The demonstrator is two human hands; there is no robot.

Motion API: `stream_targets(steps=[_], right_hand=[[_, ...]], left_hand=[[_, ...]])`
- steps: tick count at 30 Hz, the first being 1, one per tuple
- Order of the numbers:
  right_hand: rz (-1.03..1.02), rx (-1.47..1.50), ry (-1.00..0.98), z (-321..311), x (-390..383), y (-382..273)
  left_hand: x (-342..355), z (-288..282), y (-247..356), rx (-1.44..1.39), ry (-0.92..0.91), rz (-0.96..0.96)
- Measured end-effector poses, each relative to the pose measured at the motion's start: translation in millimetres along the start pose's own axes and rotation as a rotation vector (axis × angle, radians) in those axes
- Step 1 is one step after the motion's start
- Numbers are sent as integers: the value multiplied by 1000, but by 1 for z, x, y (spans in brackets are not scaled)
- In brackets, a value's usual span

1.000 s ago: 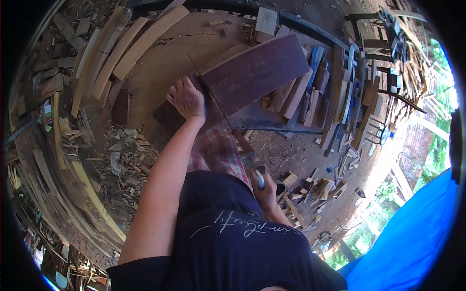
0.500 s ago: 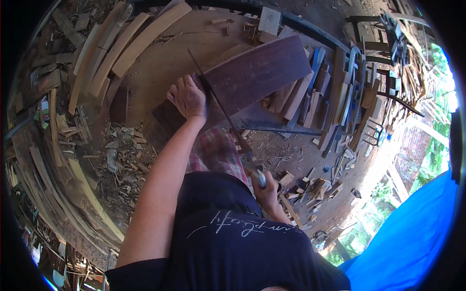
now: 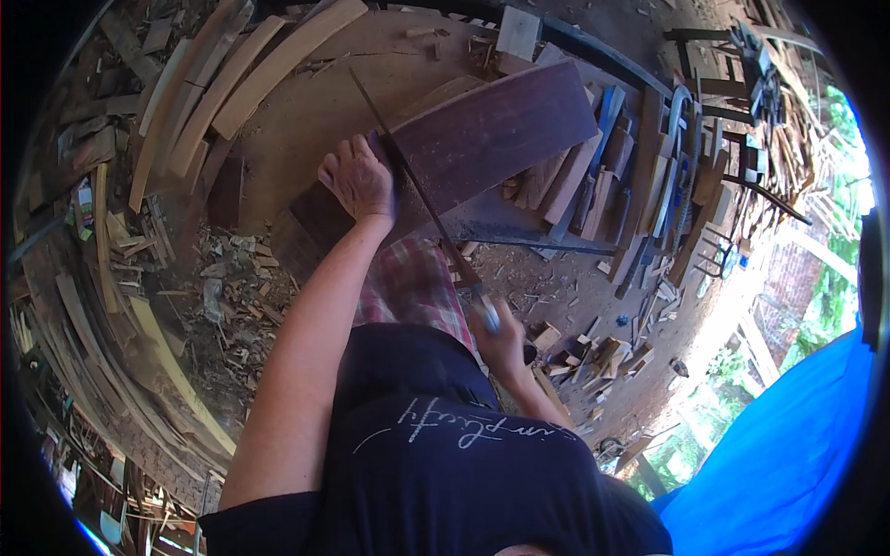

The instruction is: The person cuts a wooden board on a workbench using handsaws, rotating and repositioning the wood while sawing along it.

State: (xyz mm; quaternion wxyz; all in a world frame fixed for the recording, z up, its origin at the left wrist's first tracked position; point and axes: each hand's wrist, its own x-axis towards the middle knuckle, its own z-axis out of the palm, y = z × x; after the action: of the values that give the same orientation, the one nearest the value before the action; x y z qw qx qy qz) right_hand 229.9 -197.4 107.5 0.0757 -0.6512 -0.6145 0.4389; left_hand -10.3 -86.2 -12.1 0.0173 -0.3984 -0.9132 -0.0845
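A wide dark-brown wooden board (image 3: 501, 125) lies slanted across the workbench in front of me. Across it runs the long thin blade of a handsaw (image 3: 413, 176), its far tip beyond the board's far edge. My left hand (image 3: 360, 181) grips and presses the board just left of the blade, fingers bent and close together. Low and nearer my body, my right hand (image 3: 501, 341) is closed round the saw's handle, slightly blurred. The handle is mostly hidden by the fingers.
Curved wooden pieces (image 3: 287, 69) lie at the bench's far left. Right of the board are stacked wood pieces and hand tools (image 3: 603, 176). Offcuts (image 3: 612, 361) and shavings litter the ground. Long strips (image 3: 176, 361) are piled at left; a blue tarp (image 3: 779, 445) hangs at lower right.
My right hand has moved forward, away from my body, pushing the saw so its tip reaches farther past the board. My left hand stays nearly in place on the board.
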Motion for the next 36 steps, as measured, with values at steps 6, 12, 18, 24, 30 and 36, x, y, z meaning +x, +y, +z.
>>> stream_targets(steps=[6, 12, 18, 24, 30, 36], right_hand=[[-262, 27, 98, 30, 44, -6], [15, 11, 42, -24, -18, -15], [-273, 99, 64, 26, 56, -24], [-168, 66, 74, 15, 26, -18], [-73, 125, -35, 19, 31, -27], [-282, -82, 141, 47, 45, -19]], left_hand=[[3, -6, 1, -21, 37, -3], [5, -9, 4, -27, -60, -22], [-1, -8, 0, 31, -41, 12], [-5, -15, 11, -146, -6, 106], [-1, -11, 8, -158, -18, 87], [5, -9, 7, -133, 24, 77]])
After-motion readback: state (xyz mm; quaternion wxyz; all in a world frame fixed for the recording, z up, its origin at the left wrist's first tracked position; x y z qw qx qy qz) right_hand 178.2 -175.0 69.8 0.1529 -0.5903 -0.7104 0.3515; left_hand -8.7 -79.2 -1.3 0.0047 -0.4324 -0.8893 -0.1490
